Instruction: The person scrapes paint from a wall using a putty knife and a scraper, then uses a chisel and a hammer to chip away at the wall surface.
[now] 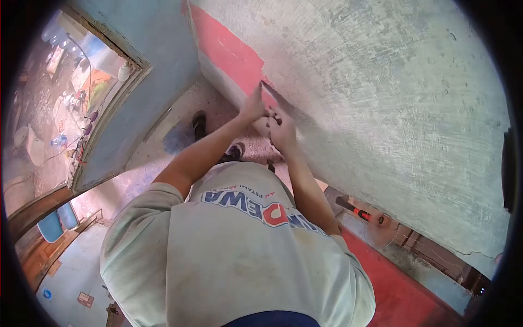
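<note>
My right hand [282, 132] is closed around the handle end of a scraper [276, 97], a dark, flat blade held against the wall. Beside it, my left hand [254, 107] grips the scraper from the other side, its fingers reaching up along the blade; they are partly blurred. The blade meets the lower edge of a pink-red painted patch [231, 49]. Around that patch the wall [370, 103] is pale grey-white with many scratch-like streaks. Part of the handle is hidden by my fingers.
A tool with a red and black handle [360, 213] lies on a ledge at lower right, near a red surface [381, 272]. At left, a wooden-framed opening [109, 103] shows cluttered objects beyond. My shoes [234, 152] stand on the dusty floor below.
</note>
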Demonstrator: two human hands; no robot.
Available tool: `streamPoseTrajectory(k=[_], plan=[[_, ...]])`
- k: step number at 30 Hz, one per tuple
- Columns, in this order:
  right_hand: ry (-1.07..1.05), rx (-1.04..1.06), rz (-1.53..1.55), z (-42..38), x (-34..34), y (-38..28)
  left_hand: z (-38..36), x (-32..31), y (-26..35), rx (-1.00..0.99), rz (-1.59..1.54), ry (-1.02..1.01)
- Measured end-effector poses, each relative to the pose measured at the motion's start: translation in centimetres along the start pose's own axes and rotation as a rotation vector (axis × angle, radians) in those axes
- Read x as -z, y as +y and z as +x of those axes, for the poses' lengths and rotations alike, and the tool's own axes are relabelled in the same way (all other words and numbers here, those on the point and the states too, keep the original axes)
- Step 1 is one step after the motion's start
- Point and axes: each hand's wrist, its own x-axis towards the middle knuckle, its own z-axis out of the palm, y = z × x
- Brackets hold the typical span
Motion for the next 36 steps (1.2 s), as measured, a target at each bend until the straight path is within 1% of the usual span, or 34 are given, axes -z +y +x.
streamPoseTrajectory(k=[1,2,4,5,6,7,8,10,11,13,15,17,19,20,22,25,27,29,31,32,34,36], plan=[[-0.004,-0.009,-0.01,0.0,-0.2,0.1,0.8,0.7,-0.7,0.021,-0.082,-0.004],[-0.009,-0.019,-0.02,0.0,-0.4,0.2,0.9,0.7,-1.4,0.018,-0.029,-0.011],[-0.003,-0.017,0.006,-1.0,0.3,-0.3,-0.7,1.0,1.8,0.027,0.139,0.006],[0.005,-0.008,0.041,-2.2,1.4,-0.9,-1.6,-0.3,2.1,0.022,0.084,-0.018],[-0.03,-0.084,0.084,-2.7,2.5,-1.2,-2.1,-1.6,2.1,0.015,0.026,-0.04],[-0.063,-0.162,0.124,-3.3,3.6,-1.4,-2.8,-1.8,3.7,0.05,0.009,-0.054],[-0.07,-0.146,0.043,-3.4,4.2,-1.6,-3.6,-1.9,5.4,0.086,-0.009,-0.066],[-0.068,-0.125,-0.04,-2.4,3.8,-1.1,-2.3,-1.2,4.0,0.031,0.116,0.002],[-0.066,-0.117,-0.043,-0.5,2.1,-0.6,-1.5,-0.6,2.8,0.004,0.181,0.031],[-0.052,-0.092,-0.089,0.5,-0.5,0.8,0.9,1.3,-1.8,0.035,-0.166,0.014],[-0.032,-0.032,-0.178,1.9,-2.0,1.4,2.6,1.2,-3.5,-0.018,-0.23,0.038],[-0.002,0.03,-0.078,-0.1,-0.4,0.2,1.9,-0.1,-3.6,-0.121,-0.001,0.087],[0.025,0.059,-0.01,-2.3,2.5,-1.3,-1.4,-2.2,-0.2,-0.223,0.183,0.184],[0.004,0.049,-0.03,-2.0,2.9,-1.2,-1.8,-2.8,0.6,-0.129,0.099,0.123],[-0.023,0.017,-0.068,-2.0,3.5,-0.6,-0.9,-3.4,-0.8,-0.232,0.205,0.196],[-0.089,-0.097,-0.125,1.8,0.0,0.2,1.3,0.5,-2.2,-0.082,0.209,0.124],[-0.063,-0.092,-0.126,2.0,-1.6,0.0,2.2,1.6,-3.7,-0.041,-0.105,0.042],[-0.037,-0.048,-0.074,2.1,-1.4,-0.5,3.0,1.5,-4.4,-0.071,-0.088,0.04],[-0.018,0.008,0.025,-1.1,1.1,-1.2,0.3,-0.9,-2.1,-0.141,0.25,0.111],[-0.022,-0.005,-0.029,-1.7,1.9,-1.0,-1.2,-1.4,0.3,-0.109,0.152,0.053],[-0.024,-0.005,-0.118,-2.1,2.5,-0.4,-1.2,-1.0,1.4,0.003,0.047,0.022],[-0.018,0.047,-0.171,-0.7,1.1,0.3,-0.9,-0.4,1.1,-0.029,0.052,0.056]])
